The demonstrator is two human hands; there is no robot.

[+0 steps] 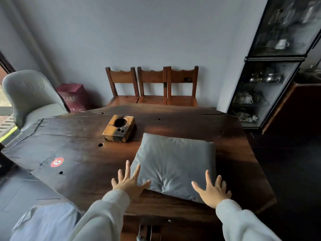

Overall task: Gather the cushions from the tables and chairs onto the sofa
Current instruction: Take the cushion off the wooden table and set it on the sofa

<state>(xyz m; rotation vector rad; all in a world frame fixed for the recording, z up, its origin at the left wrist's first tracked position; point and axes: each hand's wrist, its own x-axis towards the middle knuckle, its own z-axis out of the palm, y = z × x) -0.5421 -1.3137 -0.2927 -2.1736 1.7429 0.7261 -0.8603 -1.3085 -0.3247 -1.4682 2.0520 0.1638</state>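
A grey square cushion (173, 162) lies flat on the dark wooden table (78, 157), towards its near right part. My left hand (129, 182) hovers with fingers spread at the cushion's near left corner, its fingertips over the edge. Over the near right corner my right hand (212, 190) is spread the same way. Neither hand holds anything. No sofa is in view.
A wooden block with a round hole (119, 128) stands on the table just beyond the cushion. Three wooden chairs (152, 87) line the far wall. A grey upholstered chair (31, 96) stands far left, a glass cabinet (271, 66) at right, and a maroon box (73, 96) on the floor.
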